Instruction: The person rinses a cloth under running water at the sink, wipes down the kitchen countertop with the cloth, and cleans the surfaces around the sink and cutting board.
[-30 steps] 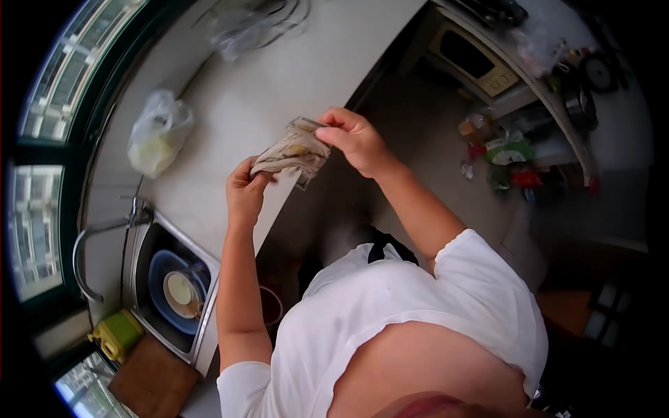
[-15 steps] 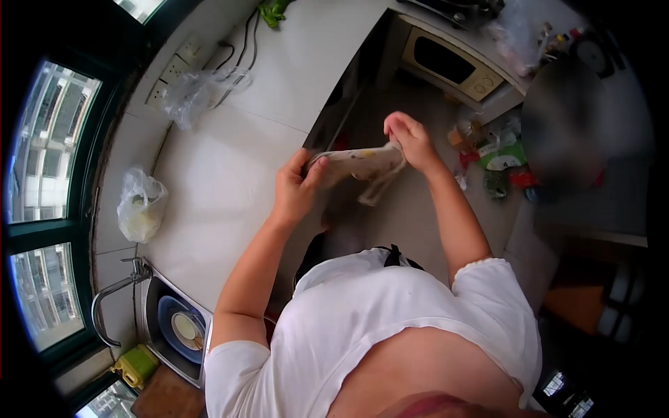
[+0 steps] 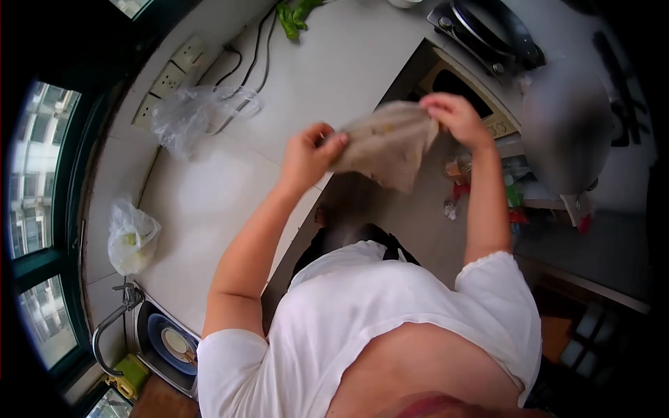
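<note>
A thin beige cloth [image 3: 390, 143] with a few yellowish spots is stretched in the air between my hands, over the counter's edge. My left hand [image 3: 310, 155] pinches its left end between thumb and fingers. At the upper right corner, my right hand [image 3: 456, 120] grips the cloth with closed fingertips. The lower part of the cloth hangs loose and is slightly blurred.
Left of me runs a white counter [image 3: 202, 202] with plastic bags [image 3: 134, 237], cables and green peppers [image 3: 291, 19]. A sink [image 3: 167, 345] holds a blue basin. Stove [image 3: 481, 31] at upper right, microwave [image 3: 456, 87] below it, packages [image 3: 516, 195] at right.
The cloth has gone from a narrow bunched strip to a wider spread sheet. My right hand has moved right and closed on its corner. The view has shifted.
</note>
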A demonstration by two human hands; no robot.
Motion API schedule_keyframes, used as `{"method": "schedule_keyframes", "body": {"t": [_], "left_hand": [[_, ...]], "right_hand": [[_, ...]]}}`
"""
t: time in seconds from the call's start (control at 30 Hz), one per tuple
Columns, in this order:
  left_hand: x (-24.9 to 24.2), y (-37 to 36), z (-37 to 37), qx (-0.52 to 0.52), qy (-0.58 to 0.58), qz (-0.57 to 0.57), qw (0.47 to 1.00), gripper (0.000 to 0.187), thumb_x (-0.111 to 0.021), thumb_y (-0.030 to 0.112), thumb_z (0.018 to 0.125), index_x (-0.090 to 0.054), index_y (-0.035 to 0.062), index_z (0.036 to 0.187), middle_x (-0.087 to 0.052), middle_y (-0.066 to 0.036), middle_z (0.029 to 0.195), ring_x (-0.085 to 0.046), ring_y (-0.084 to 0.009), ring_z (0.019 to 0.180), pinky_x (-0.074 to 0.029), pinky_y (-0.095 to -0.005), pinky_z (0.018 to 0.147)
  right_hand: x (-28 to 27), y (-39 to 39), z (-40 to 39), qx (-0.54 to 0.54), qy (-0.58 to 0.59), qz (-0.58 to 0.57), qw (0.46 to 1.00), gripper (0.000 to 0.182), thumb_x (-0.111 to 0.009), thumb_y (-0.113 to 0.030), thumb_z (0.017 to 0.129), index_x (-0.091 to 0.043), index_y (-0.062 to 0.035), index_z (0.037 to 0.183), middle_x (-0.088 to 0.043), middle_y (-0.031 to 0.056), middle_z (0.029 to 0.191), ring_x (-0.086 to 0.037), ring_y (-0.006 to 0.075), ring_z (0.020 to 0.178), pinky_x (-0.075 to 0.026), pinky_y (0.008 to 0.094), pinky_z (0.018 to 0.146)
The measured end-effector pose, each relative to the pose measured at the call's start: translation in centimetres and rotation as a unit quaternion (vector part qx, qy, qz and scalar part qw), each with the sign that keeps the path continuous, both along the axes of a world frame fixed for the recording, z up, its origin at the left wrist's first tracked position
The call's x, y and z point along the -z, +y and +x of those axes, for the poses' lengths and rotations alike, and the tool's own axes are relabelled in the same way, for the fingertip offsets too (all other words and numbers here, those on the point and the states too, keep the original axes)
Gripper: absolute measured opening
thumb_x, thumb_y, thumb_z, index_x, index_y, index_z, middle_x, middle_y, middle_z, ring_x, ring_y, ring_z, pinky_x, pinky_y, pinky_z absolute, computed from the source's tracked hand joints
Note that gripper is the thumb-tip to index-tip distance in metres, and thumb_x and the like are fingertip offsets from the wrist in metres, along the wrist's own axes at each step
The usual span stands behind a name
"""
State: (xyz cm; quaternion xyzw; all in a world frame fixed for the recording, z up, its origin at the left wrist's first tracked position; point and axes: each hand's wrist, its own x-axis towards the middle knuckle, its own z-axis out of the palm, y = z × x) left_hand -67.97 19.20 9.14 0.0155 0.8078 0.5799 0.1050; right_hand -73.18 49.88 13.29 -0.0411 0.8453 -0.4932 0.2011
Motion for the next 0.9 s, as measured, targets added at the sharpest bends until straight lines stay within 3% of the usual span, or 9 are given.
{"method": "schedule_keyframes", "body": {"t": [0.07,0.13,0.2,0.27,0.33,0.4,0.7,0.87,0.9], "left_hand": [[0.4,0.1,-4.7,-0.087,0.084,-0.003,0.993,0.038,-0.068,0.027,0.079,-0.055,0.0025,0.104,-0.061,-0.011,0.079,-0.057,-0.0195,0.070,-0.046,-0.0318,0.063],[1.1,-0.1,-7.9,-0.169,0.287,-0.135,0.933,0.046,-0.068,0.024,0.079,-0.049,0.0009,0.114,-0.057,-0.017,0.105,-0.056,-0.0258,0.090,-0.045,-0.0326,0.075],[1.1,-0.6,-8.8,-0.152,0.231,-0.082,0.958,0.047,-0.066,0.021,0.080,-0.046,-0.0009,0.116,-0.050,-0.018,0.114,-0.052,-0.0259,0.100,-0.044,-0.0340,0.083],[2.6,-1.4,-8.4,-0.127,0.186,-0.037,0.974,0.043,-0.065,0.018,0.081,-0.047,-0.0004,0.116,-0.053,-0.016,0.109,-0.054,-0.0229,0.095,-0.045,-0.0325,0.081],[3.9,-2.5,-7.1,-0.116,-0.005,0.028,0.993,0.035,-0.062,0.013,0.083,-0.049,0.0002,0.112,-0.057,-0.010,0.102,-0.056,-0.0173,0.088,-0.047,-0.0286,0.077],[6.9,-4.0,-5.5,-0.153,-0.041,0.014,0.987,0.027,-0.059,0.010,0.085,-0.052,0.0006,0.109,-0.059,-0.007,0.095,-0.057,-0.0136,0.083,-0.047,-0.0252,0.074],[6.9,-1.6,-3.0,-0.291,-0.201,0.033,0.935,0.029,-0.050,0.025,0.093,-0.054,-0.0006,0.105,-0.060,-0.007,0.095,-0.056,-0.0143,0.087,-0.044,-0.0274,0.080],[4.8,0.8,-2.4,-0.269,-0.180,0.041,0.945,0.037,-0.043,0.033,0.095,-0.053,-0.0008,0.108,-0.059,-0.010,0.097,-0.057,-0.0177,0.088,-0.044,-0.0299,0.082],[5.3,0.7,-1.7,-0.285,-0.172,0.054,0.941,0.041,-0.039,0.037,0.096,-0.053,-0.0006,0.108,-0.059,-0.010,0.098,-0.057,-0.0185,0.088,-0.044,-0.0305,0.081]], "right_hand": [[3.4,-0.6,-8.0,0.028,0.241,-0.048,0.969,0.024,-0.055,-0.015,0.085,-0.060,-0.0031,0.105,-0.063,0.0068,0.091,-0.058,0.0151,0.086,-0.046,0.0279,0.075],[5.0,-2.5,-14.2,0.165,0.462,0.260,0.832,0.030,-0.058,-0.021,0.083,-0.058,-0.0067,0.109,-0.060,0.0127,0.102,-0.057,0.0274,0.096,-0.047,0.0344,0.080],[8.4,-5.5,-17.6,0.192,0.371,0.208,0.884,0.037,-0.057,-0.032,0.081,-0.057,-0.0113,0.111,-0.054,0.0166,0.114,-0.051,0.0347,0.105,-0.039,0.0439,0.093],[10.7,-9.7,-16.6,0.081,0.174,0.353,0.916,0.048,-0.050,-0.044,0.084,-0.050,-0.0170,0.124,-0.041,0.0178,0.131,-0.037,0.0381,0.121,-0.020,0.0546,0.103],[17.4,-11.3,-15.3,0.107,0.147,0.394,0.901,0.063,-0.044,-0.055,0.083,-0.034,-0.0238,0.137,-0.018,0.0164,0.146,-0.012,0.0417,0.133,-0.002,0.0630,0.102],[17.4,-11.3,-15.8,0.075,0.126,0.423,0.894,0.069,-0.043,-0.058,0.084,-0.021,-0.0278,0.142,-0.005,0.0136,0.150,0.002,0.0425,0.134,0.001,0.0632,0.102],[19.5,-9.1,-42.3,0.094,0.267,0.373,0.884,0.055,-0.037,-0.047,0.087,-0.032,-0.0272,0.138,-0.017,0.0106,0.147,-0.008,0.0423,0.134,-0.002,0.0630,0.102],[20.7,-13.0,-44.4,0.158,0.269,0.419,0.853,0.055,-0.037,-0.044,0.087,-0.030,-0.0246,0.138,-0.018,0.0092,0.147,-0.010,0.0432,0.133,-0.007,0.0652,0.100],[20.1,-13.6,-42.4,0.119,0.288,0.379,0.871,0.058,-0.041,-0.041,0.086,-0.031,-0.0171,0.137,-0.018,0.0135,0.147,-0.008,0.0456,0.132,-0.002,0.0649,0.101]]}}
